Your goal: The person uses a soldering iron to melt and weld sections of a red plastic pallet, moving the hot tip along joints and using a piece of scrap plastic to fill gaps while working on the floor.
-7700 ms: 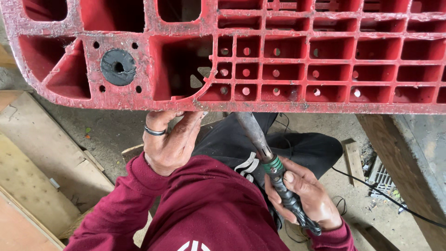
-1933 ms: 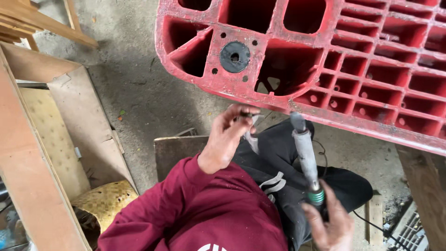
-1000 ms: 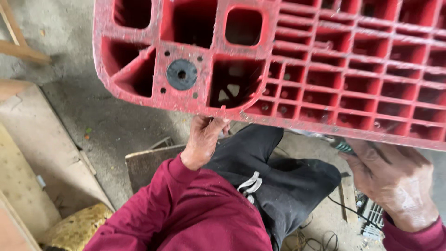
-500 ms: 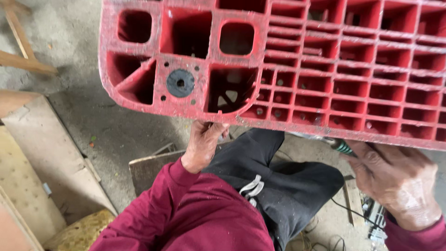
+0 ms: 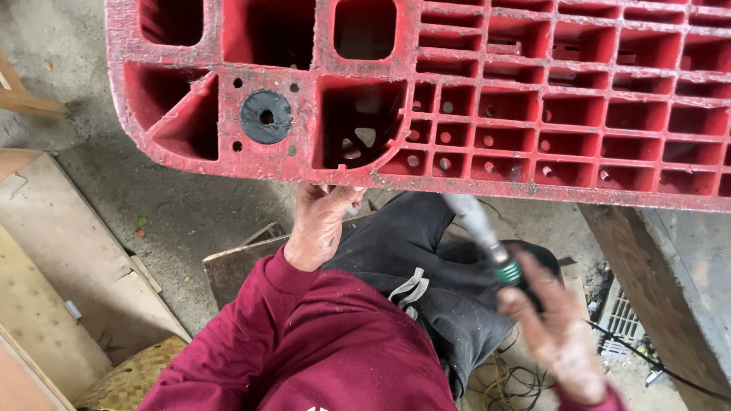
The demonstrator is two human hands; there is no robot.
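Concrete floor (image 5: 183, 205), one red pallet (image 5: 487, 99), left hand (image 5: 320, 224) fingers touching its edge, right hand (image 5: 560, 335) fingers gripping one tool (image 5: 480, 228).

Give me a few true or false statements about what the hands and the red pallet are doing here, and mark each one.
1. The left hand touches the lower edge of the red pallet. True.
2. The right hand holds a hammer. False: it grips a slim tool with a green collar.
3. A black round disc sits in the pallet's corner block. True.
4. The pallet is blue. False: it is red.
5. The tool's tip is pushed through the pallet's disc. False: the tool is below the pallet's edge, well right of the disc.
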